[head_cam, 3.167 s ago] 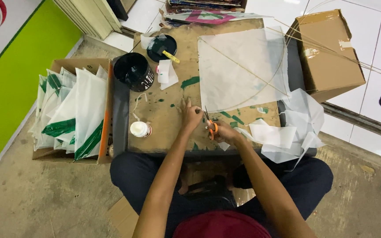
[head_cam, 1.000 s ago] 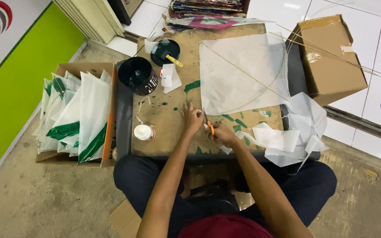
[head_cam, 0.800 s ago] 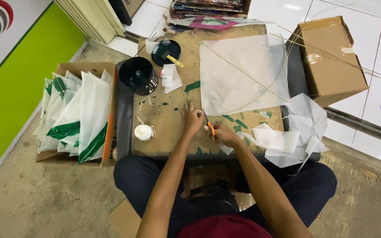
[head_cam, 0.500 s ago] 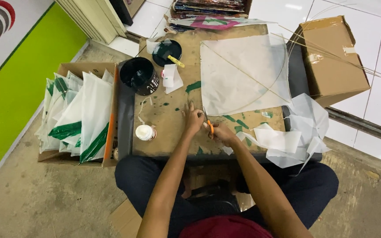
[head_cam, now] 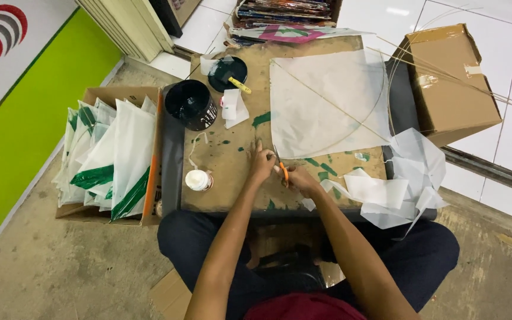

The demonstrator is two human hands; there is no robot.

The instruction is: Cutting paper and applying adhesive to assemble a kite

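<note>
A translucent white kite sheet (head_cam: 327,101) with thin bamboo sticks lies on the brown work board (head_cam: 232,172). My right hand (head_cam: 299,178) holds orange-handled scissors (head_cam: 282,168), their blades pointing up toward the sheet's lower left corner. My left hand (head_cam: 261,163) rests on the board right beside the blades, fingers pinched at the sheet's corner; what it grips is too small to see.
A black pot (head_cam: 192,105) and a dark lid with a yellow brush (head_cam: 231,74) stand at the board's far left. A small white glue jar (head_cam: 197,179) sits near the front. A box of finished kites (head_cam: 109,157) is left; paper scraps (head_cam: 398,178) and a cardboard box (head_cam: 454,83) are right.
Both hands have stayed at the sheet's lower left corner with the scissors; only small shifts of the fingers and the view.
</note>
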